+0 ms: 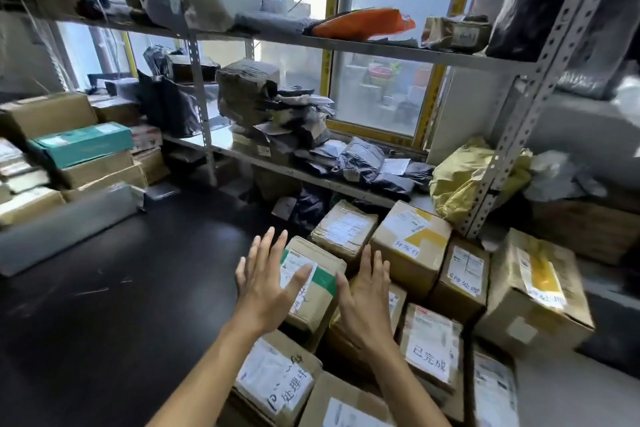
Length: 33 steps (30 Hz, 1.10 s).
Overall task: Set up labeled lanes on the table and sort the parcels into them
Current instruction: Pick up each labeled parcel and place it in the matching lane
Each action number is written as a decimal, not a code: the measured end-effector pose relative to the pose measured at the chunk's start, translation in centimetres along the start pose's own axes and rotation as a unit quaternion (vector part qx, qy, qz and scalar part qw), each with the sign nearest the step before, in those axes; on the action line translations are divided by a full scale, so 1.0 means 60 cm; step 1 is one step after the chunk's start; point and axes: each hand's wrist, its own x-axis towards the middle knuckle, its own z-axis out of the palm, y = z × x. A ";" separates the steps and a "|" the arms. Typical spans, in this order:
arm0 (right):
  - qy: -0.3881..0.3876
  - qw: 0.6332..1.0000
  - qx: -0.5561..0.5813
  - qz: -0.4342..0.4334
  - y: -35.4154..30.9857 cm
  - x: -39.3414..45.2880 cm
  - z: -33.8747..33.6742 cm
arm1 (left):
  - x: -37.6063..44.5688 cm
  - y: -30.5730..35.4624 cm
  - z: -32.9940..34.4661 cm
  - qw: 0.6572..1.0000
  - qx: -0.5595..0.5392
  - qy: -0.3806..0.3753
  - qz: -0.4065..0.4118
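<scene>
A cardboard parcel with green tape (320, 274) sits in the middle of a cluster of brown boxes with white handwritten labels. My left hand (266, 277) hovers over its left side, fingers spread, holding nothing. My right hand (365, 295) is at its right side, fingers apart, also holding nothing. Around it are a box with yellow tape (412, 239), a box labelled in black script (431, 347) and a nearer labelled box (277, 381). The dark table surface (121, 288) lies to the left.
Metal shelving (346, 45) behind holds grey mailers, an orange bag (363, 24) and a yellow bag (464, 177). Stacked boxes, one teal (83, 144), and a long grey parcel (65, 225) stand at the left. A perforated shelf post (512, 135) rises on the right.
</scene>
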 end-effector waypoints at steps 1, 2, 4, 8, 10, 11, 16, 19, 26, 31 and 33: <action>0.009 1.000 0.002 0.012 0.008 0.016 0.000 | 0.017 0.000 0.009 1.000 -0.007 -0.008 0.003; 0.021 0.999 0.006 0.027 0.019 0.031 -0.002 | 0.033 0.003 0.019 1.000 -0.014 -0.019 0.004; 0.049 0.997 0.016 0.058 0.042 0.057 -0.013 | 0.065 0.011 0.042 0.999 -0.023 -0.046 0.013; 0.117 0.985 0.036 0.121 0.100 0.107 -0.056 | 0.145 0.032 0.104 0.993 -0.035 -0.111 0.031; 0.152 0.974 0.063 0.156 0.130 0.132 -0.082 | 0.179 0.052 0.137 0.986 -0.082 -0.145 0.029; 0.163 0.967 0.086 0.174 0.145 0.146 -0.094 | 0.194 0.062 0.154 0.980 -0.110 -0.163 0.028; 0.182 0.926 0.267 0.195 0.194 0.211 -0.137 | 0.267 0.129 0.229 0.940 -0.250 -0.232 0.012; 0.193 0.872 0.402 0.200 0.217 0.251 -0.146 | 0.316 0.158 0.276 0.906 -0.335 -0.253 -0.052; 0.116 0.844 0.463 0.246 0.281 0.335 -0.143 | 0.408 0.153 0.352 0.860 -0.361 -0.325 -0.158; 0.145 0.848 0.455 0.230 0.280 0.338 -0.133 | 0.405 0.168 0.346 0.836 -0.369 -0.370 -0.167; 0.149 0.854 0.455 0.203 0.245 0.318 -0.149 | 0.397 0.170 0.334 0.825 -0.384 -0.382 -0.159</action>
